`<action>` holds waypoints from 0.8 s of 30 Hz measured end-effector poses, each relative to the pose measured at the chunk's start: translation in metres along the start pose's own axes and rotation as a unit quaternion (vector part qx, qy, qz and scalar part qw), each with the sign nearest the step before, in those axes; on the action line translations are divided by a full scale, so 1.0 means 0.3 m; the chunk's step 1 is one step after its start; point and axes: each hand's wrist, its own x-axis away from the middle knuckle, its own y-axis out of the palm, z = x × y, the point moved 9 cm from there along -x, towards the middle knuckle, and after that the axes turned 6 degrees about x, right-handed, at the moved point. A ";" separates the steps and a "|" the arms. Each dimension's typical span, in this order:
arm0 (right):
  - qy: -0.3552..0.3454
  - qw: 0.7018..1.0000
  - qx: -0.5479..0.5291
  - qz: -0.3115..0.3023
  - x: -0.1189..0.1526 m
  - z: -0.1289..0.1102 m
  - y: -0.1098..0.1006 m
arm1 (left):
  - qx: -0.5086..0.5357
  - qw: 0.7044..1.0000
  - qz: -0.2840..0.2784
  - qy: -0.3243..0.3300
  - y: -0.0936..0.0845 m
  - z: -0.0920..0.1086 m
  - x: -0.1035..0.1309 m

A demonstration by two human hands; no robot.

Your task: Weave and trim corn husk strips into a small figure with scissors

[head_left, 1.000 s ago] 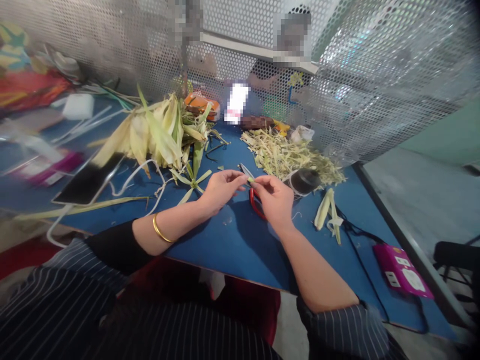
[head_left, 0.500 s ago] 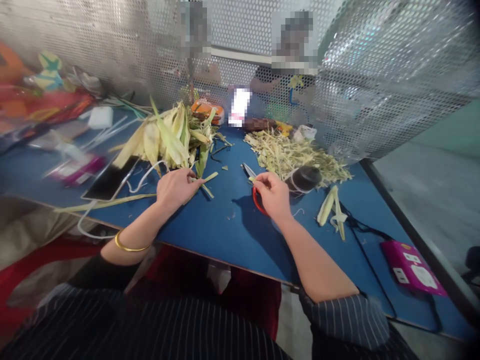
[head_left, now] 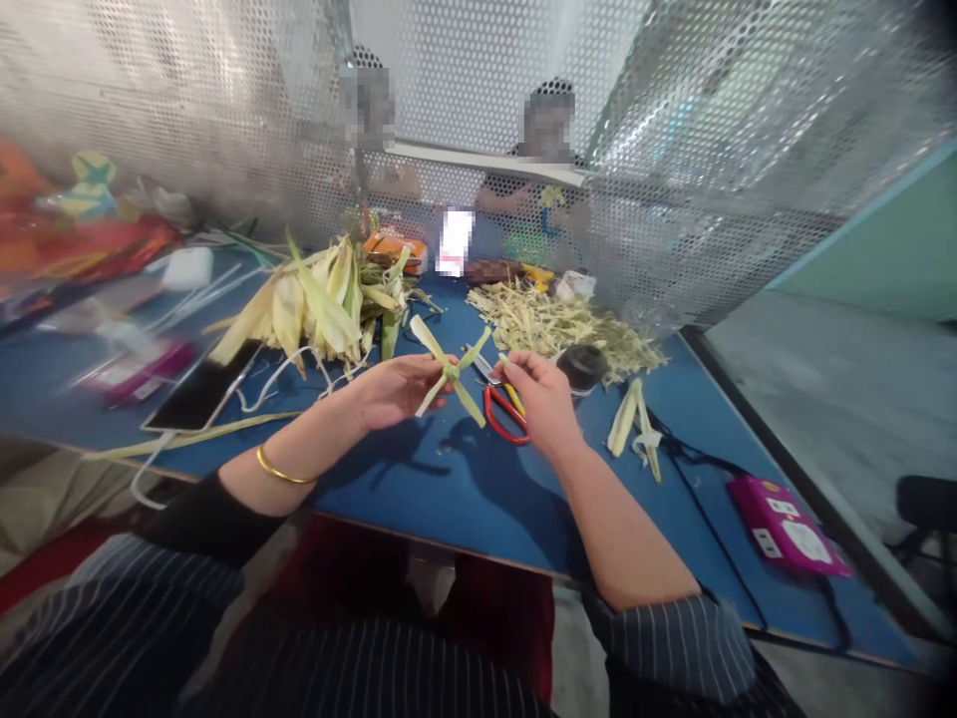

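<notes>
In the head view my left hand (head_left: pixel 402 392) holds a cross-shaped piece made of pale green corn husk strips (head_left: pixel 452 373), its arms spread out from a knot-like centre. My right hand (head_left: pixel 539 399) is closed in a pinch on a small bit of husk (head_left: pixel 503 360), just right of the cross. Below and between the hands, scissors with red handles (head_left: pixel 506 417) lie on the blue table (head_left: pixel 419 479); the right hand partly covers them. A dark spool of thread (head_left: pixel 583 369) stands right behind my right hand.
A heap of corn husks (head_left: pixel 318 299) lies at the back left, and shredded husk strips (head_left: pixel 553 319) at the back right. A phone (head_left: pixel 201 384) with a white cable is on the left. Loose husks (head_left: pixel 626 419) and a magenta power strip (head_left: pixel 785 529) lie right. A perforated screen (head_left: pixel 464 60) stands behind.
My left hand has lifted and turned, bringing the husk cross up into view over the table. The right hand stays near the scissors, whose handles show more now. The camera view has shifted.
</notes>
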 end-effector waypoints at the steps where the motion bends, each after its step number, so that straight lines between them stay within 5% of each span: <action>1: -0.007 1.000 -0.011 0.002 -0.002 -0.010 -0.009 | 0.013 1.000 0.004 -0.006 0.010 -0.009 -0.027; 6: 0.019 0.999 -0.023 -0.033 -0.004 -0.001 0.002 | 0.014 1.000 0.018 0.006 -0.010 -0.043 -0.138; 14: 0.049 0.996 0.020 -0.067 0.008 0.055 0.055 | -0.008 1.000 0.024 -0.014 -0.026 -0.112 -0.138; 20: 0.048 0.997 0.053 -0.006 0.010 0.062 0.026 | -0.058 0.993 0.093 0.045 -0.052 -0.088 -0.121; 24: 0.043 0.997 0.057 0.024 0.011 0.052 0.009 | -0.090 0.993 0.056 0.057 -0.015 -0.076 -0.101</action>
